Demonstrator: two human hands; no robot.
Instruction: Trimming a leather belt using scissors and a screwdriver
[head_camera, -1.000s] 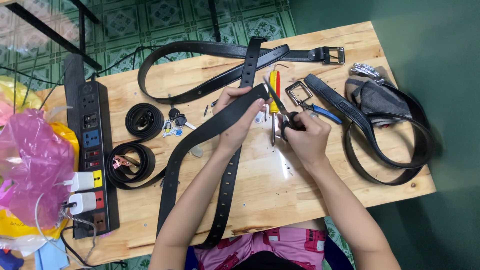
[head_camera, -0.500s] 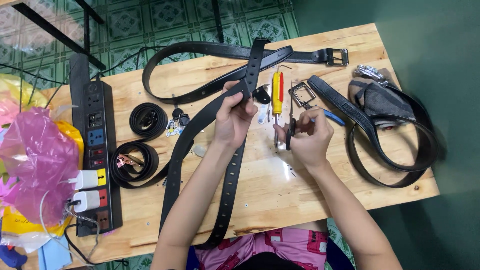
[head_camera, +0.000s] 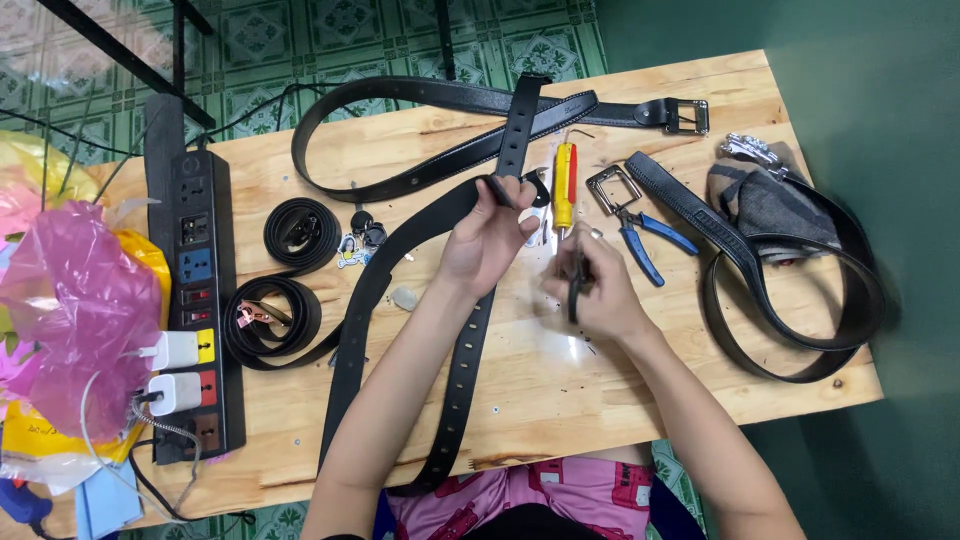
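Note:
My left hand (head_camera: 487, 240) is shut on the end of a black leather belt (head_camera: 395, 265) that runs down-left across the wooden table (head_camera: 560, 400). My right hand (head_camera: 590, 285) grips a small dark tool (head_camera: 576, 283), held upright just to the right of the belt end. A second black belt (head_camera: 466, 350) with punched holes passes under my left wrist. A yellow and red screwdriver (head_camera: 565, 185) lies just beyond my hands. Blue-handled pliers (head_camera: 645, 240) and a loose metal buckle (head_camera: 612, 187) lie to the right.
A black power strip (head_camera: 195, 300) with plugged chargers lies at the left, beside pink and yellow plastic bags (head_camera: 60, 310). Two coiled belts (head_camera: 300, 230) sit near it. A long belt with buckle (head_camera: 450, 100) crosses the far edge. Looped belts and grey cloth (head_camera: 770, 205) lie right.
My left hand has lifted the belt end slightly toward the table's far side. My right hand has drawn back toward me and now holds the dark tool upright.

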